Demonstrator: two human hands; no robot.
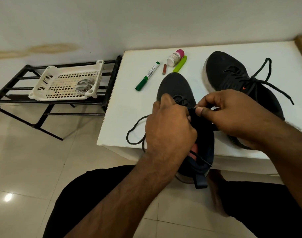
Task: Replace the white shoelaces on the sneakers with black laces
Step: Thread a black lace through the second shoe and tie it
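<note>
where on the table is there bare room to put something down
Bare patches: the white table left of the near sneaker below the green marker, and the far right corner beyond the far sneaker. Crowded: the back middle around the marker and the pink-capped bottle.

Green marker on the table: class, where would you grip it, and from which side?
Pinch the white barrel of the green marker mid-length, coming from above. It lies flat on the white table, with open space along both long sides.

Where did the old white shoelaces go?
In the head view, the coiled white shoelaces lie in the white perforated plastic basket on the black metal rack, left of the white table.
</note>
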